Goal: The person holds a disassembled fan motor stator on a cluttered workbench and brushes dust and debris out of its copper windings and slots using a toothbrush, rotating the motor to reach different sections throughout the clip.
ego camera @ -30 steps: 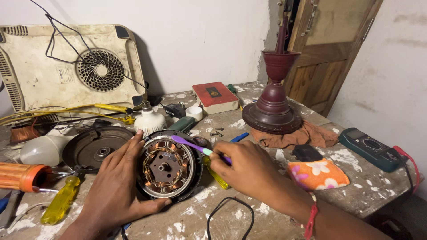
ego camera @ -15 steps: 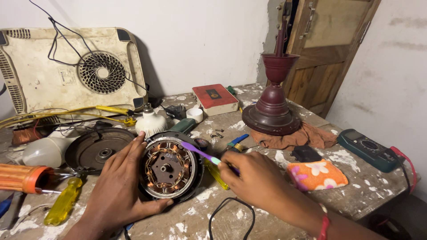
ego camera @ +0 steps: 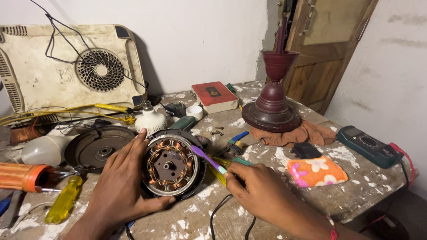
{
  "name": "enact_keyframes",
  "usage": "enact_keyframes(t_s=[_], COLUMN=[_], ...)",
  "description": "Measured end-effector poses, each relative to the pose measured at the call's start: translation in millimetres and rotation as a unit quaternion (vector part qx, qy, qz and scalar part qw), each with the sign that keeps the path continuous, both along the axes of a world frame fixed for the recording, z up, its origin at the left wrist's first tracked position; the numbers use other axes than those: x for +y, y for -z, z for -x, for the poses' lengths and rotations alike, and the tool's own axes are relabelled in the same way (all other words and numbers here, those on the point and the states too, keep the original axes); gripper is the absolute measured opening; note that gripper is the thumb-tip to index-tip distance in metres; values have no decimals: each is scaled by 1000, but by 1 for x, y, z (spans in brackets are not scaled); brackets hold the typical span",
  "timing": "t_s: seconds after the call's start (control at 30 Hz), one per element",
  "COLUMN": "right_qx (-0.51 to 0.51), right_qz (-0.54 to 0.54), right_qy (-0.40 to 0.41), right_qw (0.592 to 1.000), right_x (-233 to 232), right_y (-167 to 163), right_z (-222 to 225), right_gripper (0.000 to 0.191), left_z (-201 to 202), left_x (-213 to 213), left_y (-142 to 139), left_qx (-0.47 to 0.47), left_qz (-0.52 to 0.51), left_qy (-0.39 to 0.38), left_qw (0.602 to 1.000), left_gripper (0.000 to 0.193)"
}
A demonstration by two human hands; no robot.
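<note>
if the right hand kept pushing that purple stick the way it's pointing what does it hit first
Most likely the copper windings of the round metal fan motor. The right hand aims the thin purple tool up and left, with its tip already over the motor's upper right edge beside the left hand. Whether it touches is unclear.

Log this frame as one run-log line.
left hand: steadies motor by rim | right hand: holds toothbrush, head at copper windings | nearby: yellow screwdriver, dark cover, bench
</note>
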State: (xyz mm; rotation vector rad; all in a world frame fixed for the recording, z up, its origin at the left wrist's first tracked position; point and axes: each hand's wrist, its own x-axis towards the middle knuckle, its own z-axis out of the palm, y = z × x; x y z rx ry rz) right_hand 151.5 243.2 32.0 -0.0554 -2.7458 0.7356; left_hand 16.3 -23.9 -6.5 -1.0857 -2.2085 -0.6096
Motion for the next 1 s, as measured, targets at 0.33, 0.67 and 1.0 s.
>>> enact_keyframes(t_s=[0.33,0.67,1.0], right_qx=[26,7,-8], right_qz=[-18,-3,1], right_qy=[-16,18,0], right_qw=[999,1000,1000], right_x=[-9,-8,-10], right_y=[-8,-4,-10], right_z=[21,8,14], right_gripper=[21,21,21], left_z=[0,4,1], left_x=[0,2,3], left_y=[1,5,3], left_qx=[14,-5,-25], left_qz=[-13,-5,0], left_qy=[3,-9,-27], left_qw=[1000,1000,999], left_gripper=[139,142,142])
